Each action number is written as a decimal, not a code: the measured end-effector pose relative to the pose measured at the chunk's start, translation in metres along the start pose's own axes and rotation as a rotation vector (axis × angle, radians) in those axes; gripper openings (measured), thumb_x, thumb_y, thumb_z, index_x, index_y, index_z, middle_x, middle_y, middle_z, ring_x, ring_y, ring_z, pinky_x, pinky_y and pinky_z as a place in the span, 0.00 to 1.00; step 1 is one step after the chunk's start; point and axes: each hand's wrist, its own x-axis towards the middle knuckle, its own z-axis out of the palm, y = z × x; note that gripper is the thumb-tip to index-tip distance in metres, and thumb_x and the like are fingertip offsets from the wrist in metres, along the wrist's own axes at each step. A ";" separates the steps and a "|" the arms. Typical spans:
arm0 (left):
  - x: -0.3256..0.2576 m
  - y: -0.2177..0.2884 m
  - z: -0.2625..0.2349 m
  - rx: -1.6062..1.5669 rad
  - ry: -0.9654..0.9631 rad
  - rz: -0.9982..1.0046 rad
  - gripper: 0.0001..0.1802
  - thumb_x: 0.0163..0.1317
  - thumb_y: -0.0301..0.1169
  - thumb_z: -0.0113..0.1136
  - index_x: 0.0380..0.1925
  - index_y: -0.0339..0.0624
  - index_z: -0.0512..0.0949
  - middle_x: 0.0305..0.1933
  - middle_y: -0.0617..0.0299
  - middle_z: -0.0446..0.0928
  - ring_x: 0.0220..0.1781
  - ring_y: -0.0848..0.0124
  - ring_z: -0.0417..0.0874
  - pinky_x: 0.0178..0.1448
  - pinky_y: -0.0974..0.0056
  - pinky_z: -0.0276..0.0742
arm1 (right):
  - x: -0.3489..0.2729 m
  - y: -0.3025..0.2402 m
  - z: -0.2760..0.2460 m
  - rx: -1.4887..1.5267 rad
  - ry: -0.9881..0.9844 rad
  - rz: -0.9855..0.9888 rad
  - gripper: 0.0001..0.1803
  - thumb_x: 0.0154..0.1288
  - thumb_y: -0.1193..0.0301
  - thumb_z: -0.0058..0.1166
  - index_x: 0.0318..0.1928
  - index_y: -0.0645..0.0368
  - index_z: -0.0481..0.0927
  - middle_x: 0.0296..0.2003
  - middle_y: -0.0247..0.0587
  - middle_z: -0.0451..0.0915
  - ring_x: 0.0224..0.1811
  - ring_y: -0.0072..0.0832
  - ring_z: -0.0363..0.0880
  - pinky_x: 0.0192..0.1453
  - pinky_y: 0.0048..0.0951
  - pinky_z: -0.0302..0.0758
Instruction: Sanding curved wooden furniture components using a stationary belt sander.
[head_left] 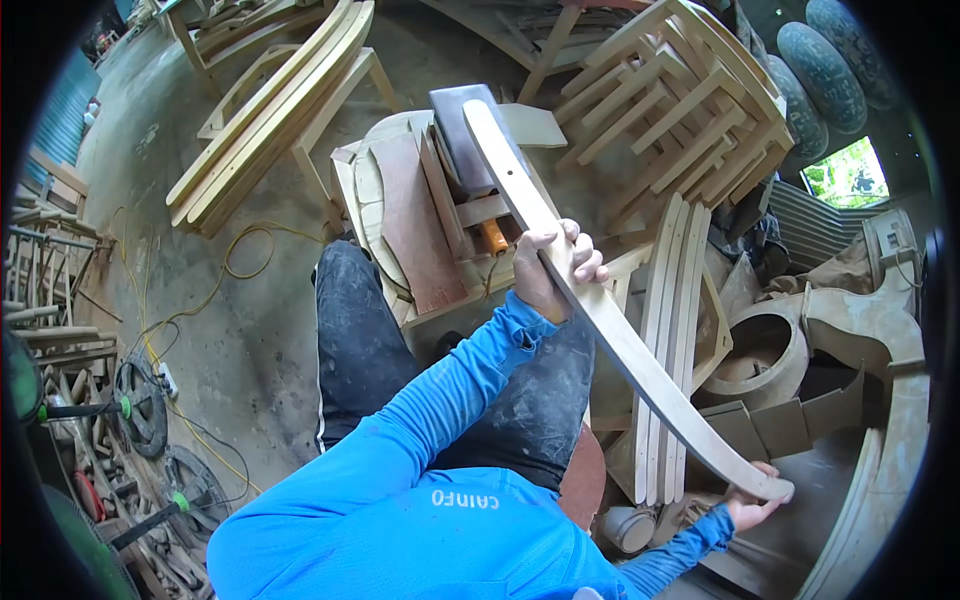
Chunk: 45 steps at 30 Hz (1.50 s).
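The person holds 1 long curved wooden slat [590, 300] with both hands. The left hand [555, 270] grips it near the middle, with the fingers [578, 262] wrapped tight around the wood. The right hand [752, 505] holds the lower end at about 4 o'clock; its fingers curl under the tip and the thumb side presses on it. The slat runs from about 12 o'clock, where its rounded upper end lies over a dark grey block [462, 135], down to 4 o'clock, so it crosses the middle of the view in a diagonal.

Just beside the slat, at 3 o'clock, 3 similar pale slats [665, 330] stand on edge, close together. A stack of wooden frames [670, 110] fills 1 o'clock. Another bundle of long curved pieces [270, 110] lies at 11 o'clock. Under the upper end of the slat there is a pile of boards [410, 215], with a reddish one on top.

The open room is at 9 o'clock: bare concrete floor [250, 340] with 1 yellow cable [225, 270] across it. The right side is crowded, and the lower end of the slat comes near a curved wooden part [880, 330].
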 end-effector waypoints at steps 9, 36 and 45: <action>-0.004 0.029 -0.001 2.409 0.291 0.921 0.52 0.60 0.42 0.67 0.81 0.44 0.53 0.81 0.37 0.53 0.85 0.42 0.49 0.83 0.32 0.40 | -0.034 0.015 0.087 0.053 -0.640 -0.226 0.13 0.67 0.75 0.65 0.43 0.51 0.72 0.27 0.25 0.73 0.30 0.18 0.73 0.47 0.27 0.75; 0.083 0.132 -0.012 2.878 -0.132 0.419 0.34 0.69 0.49 0.51 0.68 0.39 0.72 0.77 0.44 0.65 0.83 0.44 0.54 0.82 0.30 0.47 | -0.093 0.063 0.077 -0.596 -0.874 -0.051 0.17 0.61 0.72 0.73 0.39 0.40 0.75 0.46 0.32 0.74 0.61 0.38 0.72 0.78 0.59 0.61; 0.040 0.079 -0.009 2.804 -0.080 0.464 0.32 0.68 0.46 0.52 0.66 0.38 0.73 0.75 0.42 0.66 0.82 0.40 0.55 0.80 0.27 0.48 | -0.088 0.010 0.054 -0.636 -0.709 -0.090 0.19 0.64 0.67 0.71 0.39 0.41 0.68 0.43 0.28 0.69 0.59 0.34 0.69 0.74 0.50 0.63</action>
